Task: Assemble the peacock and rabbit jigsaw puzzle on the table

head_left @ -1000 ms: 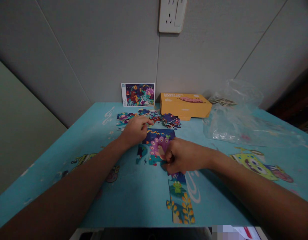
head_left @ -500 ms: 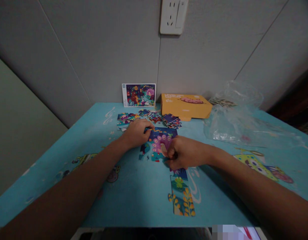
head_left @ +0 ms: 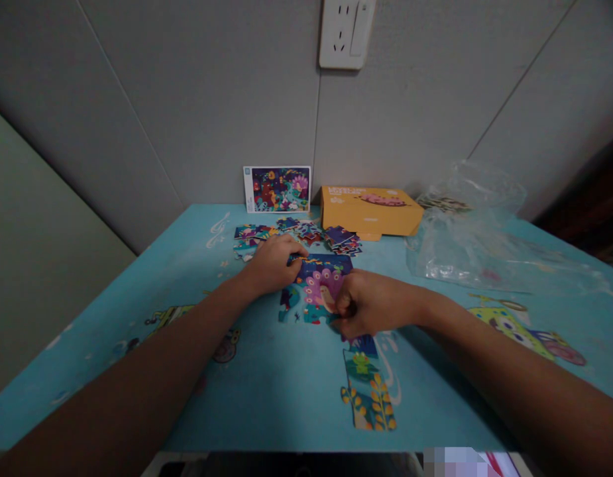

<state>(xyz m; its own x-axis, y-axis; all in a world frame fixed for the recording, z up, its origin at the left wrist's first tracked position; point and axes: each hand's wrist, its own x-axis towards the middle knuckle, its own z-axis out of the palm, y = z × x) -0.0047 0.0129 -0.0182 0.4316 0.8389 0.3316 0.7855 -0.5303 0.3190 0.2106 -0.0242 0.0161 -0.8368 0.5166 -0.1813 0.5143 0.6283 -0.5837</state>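
Note:
A partly joined jigsaw puzzle [head_left: 322,286] with a pink peacock lies flat on the table. At its upper left corner, my left hand [head_left: 276,264] has bent fingers and thumb closed on the edge. My right hand [head_left: 368,303] is curled at the puzzle's right side, thumb and fingers gripping there and hiding that edge. Below the right hand runs a strip of joined pieces [head_left: 368,391] with a frog and yellow leaves; its top end is partly covered. Loose puzzle pieces [head_left: 342,240] are heaped just beyond the hands.
A picture card [head_left: 277,190] leans on the wall beside a yellow puzzle box [head_left: 370,211]. To the right lies a clear plastic bag [head_left: 460,248] with pieces inside. The blue table cover [head_left: 266,397] has cartoon prints. A wall socket [head_left: 344,33] is above.
The frog strip's lower end has swung slightly right. The peacock section has shifted a little downward on its lower side. Both hands stay nearly where they were.

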